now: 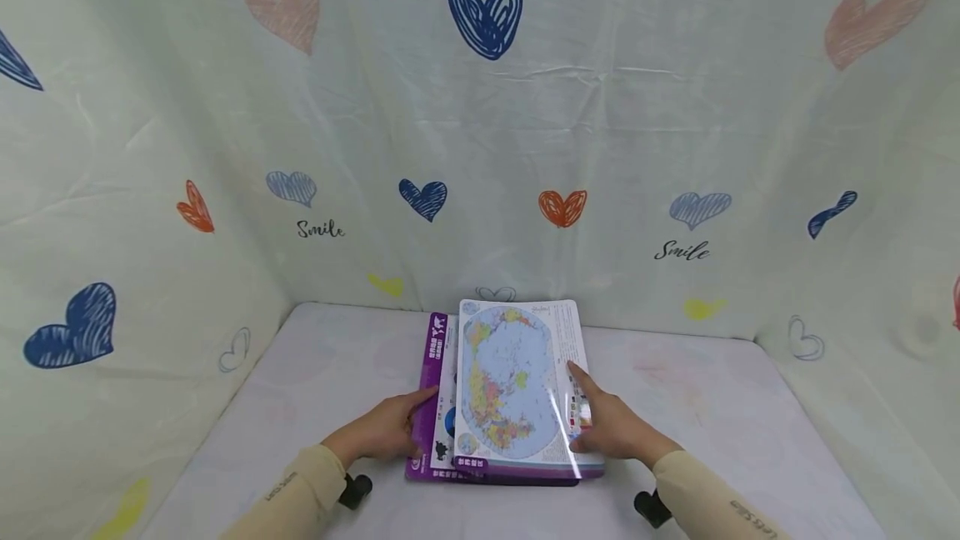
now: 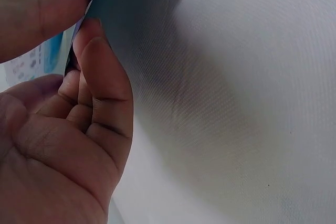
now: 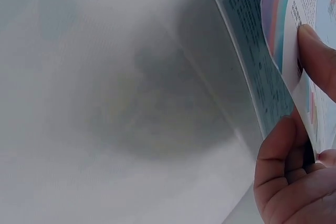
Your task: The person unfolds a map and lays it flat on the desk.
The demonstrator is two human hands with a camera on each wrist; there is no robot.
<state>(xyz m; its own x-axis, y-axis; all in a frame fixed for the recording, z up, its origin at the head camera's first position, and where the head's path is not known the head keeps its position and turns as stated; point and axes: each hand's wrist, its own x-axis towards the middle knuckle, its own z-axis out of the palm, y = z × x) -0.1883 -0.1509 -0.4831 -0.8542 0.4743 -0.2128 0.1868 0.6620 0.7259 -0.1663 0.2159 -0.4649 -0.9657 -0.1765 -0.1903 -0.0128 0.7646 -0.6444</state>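
Between the two hands, over the pale tabletop (image 1: 697, 407), two overlapping printed sheets are held by their side edges: a glossy world map sheet (image 1: 513, 382) on top and, showing past its left edge, a purple-bordered sheet (image 1: 430, 373). The step in hand appears to be holding the sheets from both sides, and they do not sit square with each other, the map being set further right. Any next move would seem to call for both hands to act together with even pressure, since such smooth, thin sheets look apt to slide across each other or bend. The world map sheet lies directly left of the right hand (image 1: 618, 427), which pinches its right edge; in the right wrist view the thumb presses the printed face, fingers curl behind, and the margin bows at the grip. Below that margin shows another printed sheet (image 3: 252, 51); whether it is the purple-bordered one, I cannot tell. The purple-bordered sheet lies just right of the left hand (image 1: 386, 427), which pinches its left edge, with curled fingers behind it in the left wrist view. Whether the sheets' lower edges touch the tabletop is unclear. Behind them hangs a heart-printed backdrop (image 1: 600, 123).
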